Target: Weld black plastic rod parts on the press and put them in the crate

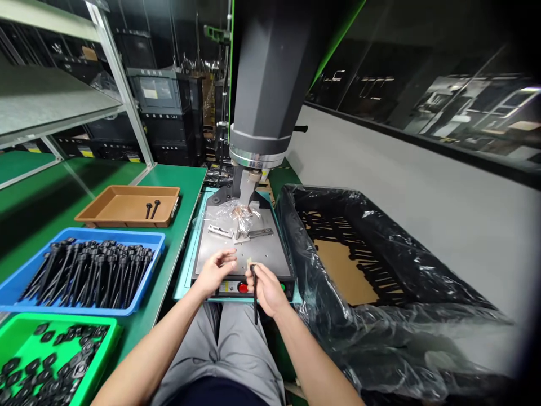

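1. The right hand (pixel 265 288) is pinching a black pin (pixel 255 296) upright at the machine plate's (pixel 270 254) front edge.
2. The left hand (pixel 216 269) is resting half-curled and empty beside it.
3. Judging by this, loading is underway; seating the pin needs careful alignment.
4. The green desk (pixel 186 186) is carrying a blue tray of pins (pixel 84 270) at left.

Both your forearms reach forward, close together. Your left hand (pixel 217 269) hovers with fingers loosely curled; your right hand (pixel 265 288) is pinched closed, thumb on top.
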Action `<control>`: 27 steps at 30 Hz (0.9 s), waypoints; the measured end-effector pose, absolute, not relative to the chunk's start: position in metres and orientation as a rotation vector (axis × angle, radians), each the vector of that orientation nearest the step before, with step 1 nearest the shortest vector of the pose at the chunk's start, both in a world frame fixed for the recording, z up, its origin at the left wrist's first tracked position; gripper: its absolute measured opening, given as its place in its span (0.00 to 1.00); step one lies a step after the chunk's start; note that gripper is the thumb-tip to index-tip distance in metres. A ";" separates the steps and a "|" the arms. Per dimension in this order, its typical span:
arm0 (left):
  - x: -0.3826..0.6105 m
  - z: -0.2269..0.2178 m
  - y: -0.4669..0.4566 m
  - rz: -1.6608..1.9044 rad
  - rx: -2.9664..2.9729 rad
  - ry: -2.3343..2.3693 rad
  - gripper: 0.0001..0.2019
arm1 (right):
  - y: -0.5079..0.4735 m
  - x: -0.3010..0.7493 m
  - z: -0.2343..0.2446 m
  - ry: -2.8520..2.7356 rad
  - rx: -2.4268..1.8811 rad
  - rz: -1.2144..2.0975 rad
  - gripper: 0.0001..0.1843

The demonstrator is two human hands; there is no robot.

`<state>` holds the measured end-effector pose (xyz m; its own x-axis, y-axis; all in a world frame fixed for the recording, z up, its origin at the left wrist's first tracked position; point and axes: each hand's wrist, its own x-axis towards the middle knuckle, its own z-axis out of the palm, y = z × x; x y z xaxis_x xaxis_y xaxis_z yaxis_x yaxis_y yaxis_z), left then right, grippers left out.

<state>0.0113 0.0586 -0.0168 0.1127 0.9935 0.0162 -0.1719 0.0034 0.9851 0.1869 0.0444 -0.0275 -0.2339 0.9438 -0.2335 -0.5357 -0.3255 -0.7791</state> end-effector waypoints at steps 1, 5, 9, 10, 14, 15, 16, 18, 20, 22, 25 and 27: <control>0.013 -0.013 0.071 1.226 1.066 0.961 0.22 | 0.054 0.191 -0.024 -0.684 -0.863 1.722 0.21; 0.024 0.004 0.110 1.237 0.892 0.815 0.26 | 0.087 0.201 -0.010 -0.730 -0.866 1.595 0.20; 0.038 0.009 0.131 1.335 0.808 0.852 0.26 | 0.114 0.203 -0.004 -0.908 -0.956 1.484 0.23; 0.041 0.008 0.134 1.375 0.778 0.880 0.25 | 0.121 0.203 -0.004 -0.975 -0.979 1.439 0.23; 0.050 0.005 0.141 1.455 0.682 0.955 0.17 | 0.144 0.198 -0.014 -1.156 -1.032 1.258 0.21; 0.051 0.005 0.142 1.459 0.669 0.962 0.16 | 0.150 0.195 -0.018 -1.172 -1.049 1.226 0.21; 0.052 0.005 0.143 1.462 0.661 0.967 0.16 | 0.154 0.192 -0.021 -1.182 -1.064 1.199 0.20; 0.052 0.006 0.144 1.471 0.656 0.973 0.17 | 0.163 0.187 -0.026 -1.194 -1.070 1.169 0.20; 0.051 0.007 0.146 1.481 0.663 0.970 0.18 | 0.171 0.181 -0.030 -1.206 -1.049 1.170 0.21; 0.050 0.008 0.148 1.498 0.670 0.962 0.20 | 0.176 0.176 -0.030 -1.218 -1.032 1.173 0.21; 0.051 0.010 0.152 1.528 0.692 0.946 0.22 | 0.180 0.170 -0.029 -1.260 -1.001 1.196 0.19; 0.054 0.013 0.154 1.538 0.717 0.941 0.23 | 0.180 0.166 -0.028 -1.320 -0.977 1.207 0.17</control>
